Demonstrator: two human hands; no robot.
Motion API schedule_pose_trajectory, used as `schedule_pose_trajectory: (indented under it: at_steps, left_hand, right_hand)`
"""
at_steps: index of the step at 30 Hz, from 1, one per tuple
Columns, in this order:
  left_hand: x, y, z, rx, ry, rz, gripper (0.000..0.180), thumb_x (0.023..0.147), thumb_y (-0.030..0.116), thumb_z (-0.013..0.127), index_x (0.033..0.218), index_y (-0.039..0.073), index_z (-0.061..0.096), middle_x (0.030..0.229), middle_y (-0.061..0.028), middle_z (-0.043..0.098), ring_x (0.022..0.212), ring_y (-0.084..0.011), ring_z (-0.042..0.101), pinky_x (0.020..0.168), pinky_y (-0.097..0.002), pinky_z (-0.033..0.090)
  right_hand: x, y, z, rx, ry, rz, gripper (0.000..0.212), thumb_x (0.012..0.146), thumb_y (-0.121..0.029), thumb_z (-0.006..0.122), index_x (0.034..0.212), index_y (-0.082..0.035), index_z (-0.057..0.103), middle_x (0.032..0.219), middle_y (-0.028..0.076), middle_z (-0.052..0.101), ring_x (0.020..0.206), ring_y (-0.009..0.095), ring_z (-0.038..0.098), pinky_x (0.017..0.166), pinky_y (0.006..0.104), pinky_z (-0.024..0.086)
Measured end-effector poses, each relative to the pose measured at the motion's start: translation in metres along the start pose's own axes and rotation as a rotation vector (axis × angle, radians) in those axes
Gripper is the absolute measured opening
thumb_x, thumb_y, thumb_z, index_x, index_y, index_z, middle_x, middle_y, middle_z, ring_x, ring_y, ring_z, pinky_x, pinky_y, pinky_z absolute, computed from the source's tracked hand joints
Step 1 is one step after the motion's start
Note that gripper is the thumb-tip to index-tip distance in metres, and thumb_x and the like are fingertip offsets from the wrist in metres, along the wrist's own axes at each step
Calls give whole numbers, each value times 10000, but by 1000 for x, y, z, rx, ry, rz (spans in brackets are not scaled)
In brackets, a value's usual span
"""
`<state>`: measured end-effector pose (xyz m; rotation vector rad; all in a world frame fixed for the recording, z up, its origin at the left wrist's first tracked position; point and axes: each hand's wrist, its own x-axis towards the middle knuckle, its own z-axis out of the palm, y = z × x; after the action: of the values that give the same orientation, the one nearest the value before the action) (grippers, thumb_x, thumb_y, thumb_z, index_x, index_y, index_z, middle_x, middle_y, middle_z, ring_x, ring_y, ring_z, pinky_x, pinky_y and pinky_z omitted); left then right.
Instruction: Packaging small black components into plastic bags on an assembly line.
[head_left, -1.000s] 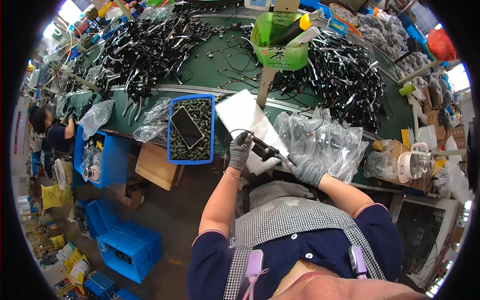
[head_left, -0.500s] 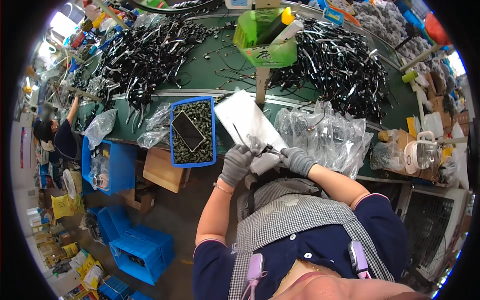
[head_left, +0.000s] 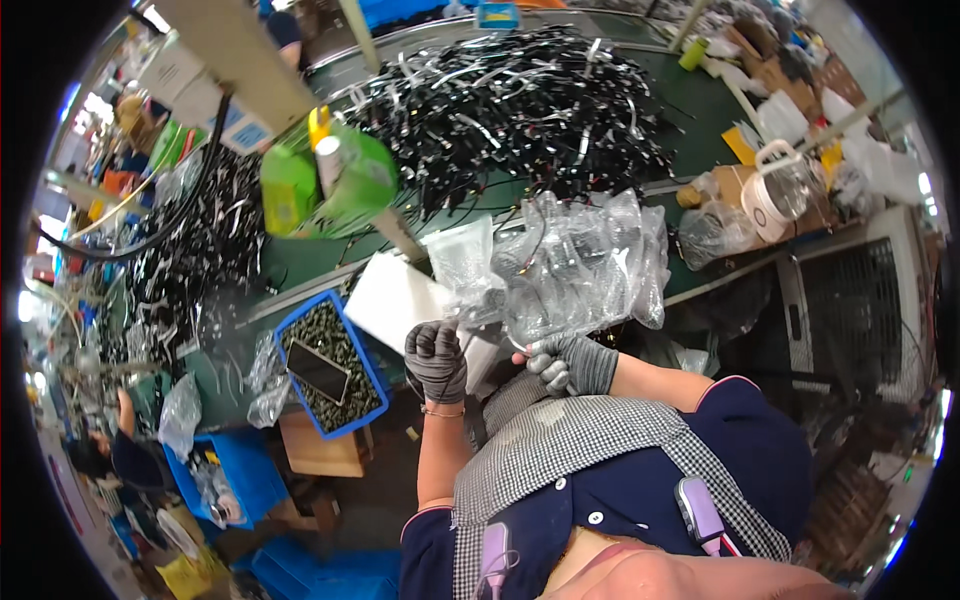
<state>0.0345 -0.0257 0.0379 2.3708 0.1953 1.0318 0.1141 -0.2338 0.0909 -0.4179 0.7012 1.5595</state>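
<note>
My left hand [head_left: 437,362], in a grey glove, is closed like a fist at the near edge of the white sheet [head_left: 392,302]. A dark thin cable [head_left: 411,383] shows along its outer side; most of it is hidden. To the right, my right hand [head_left: 570,366], also gloved, has its fingers curled, with a bare fingertip showing. A thin pale strip, seemingly part of a cable, runs from its pinch. Beyond the hands, a clear plastic bag [head_left: 463,262] lies on the sheet beside a pile of bubble-wrap bags [head_left: 585,268].
A blue tray [head_left: 373,412] holds dark green pellets with a dark rectangular panel [head_left: 318,371] on top. Heaps of black cables [head_left: 510,110] cover the bench. A green holder [head_left: 335,185] hangs on a post. A clear jug [head_left: 785,195] stands at right, a blue crate [head_left: 262,480] lower left.
The view has swung to the right. My hands have drawn apart from the dark cable piece they held together; the left one has turned into a raised fist, the right has curled.
</note>
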Motion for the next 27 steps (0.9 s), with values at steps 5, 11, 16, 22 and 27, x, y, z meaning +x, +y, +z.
schedule_pose_trajectory:
  at_steps: [5, 11, 16, 22, 27]
  left_hand:
    - [-4, 60, 51, -603, -196, 167, 289, 746, -6, 666, 986, 130, 581, 848, -78, 566, 770, -232, 572, 657, -337, 481]
    - [-28, 106, 145, -783, -510, -192, 191, 841, 5, 538, 1026, 22, 582, 953, -109, 626, 838, -216, 608, 773, -323, 477]
    - [-41, 100, 176, -580, -975, 63, 230, 788, 154, 610, 1005, 80, 589, 867, -192, 606, 784, -369, 588, 701, -441, 476]
    - [-48, 41, 164, -229, -622, -664, 687, 736, 286, 688, 1253, -51, 386, 1186, -257, 500, 1111, -373, 473, 1000, -386, 328]
    - [-26, -9, 172, -110, -404, -924, 1041, 601, 420, 780, 1373, -32, 247, 1371, -265, 314, 1293, -347, 289, 1092, -354, 188]
  right_hand:
    - [-23, -28, -46, 346, -368, -287, 165, 898, -131, 451, 968, -1, 524, 576, -49, 426, 423, 57, 389, 389, 215, 402]
    - [-18, -86, -116, -884, 880, -1247, 155, 854, -173, 478, 961, -78, 539, 664, 72, 571, 496, 207, 522, 485, 343, 461]
    - [-63, -74, -140, -1885, 1223, -827, 212, 826, -213, 511, 969, -68, 570, 773, 127, 601, 665, 293, 573, 617, 385, 474]
    - [-93, -85, -72, -2043, 1325, -1156, 418, 801, -316, 513, 1151, -89, 530, 1096, 201, 580, 1128, 314, 494, 976, 448, 347]
    - [14, -121, -39, -2600, 1243, -373, 457, 831, -410, 454, 1178, -126, 543, 1415, 132, 331, 1313, 393, 242, 1062, 581, 78]
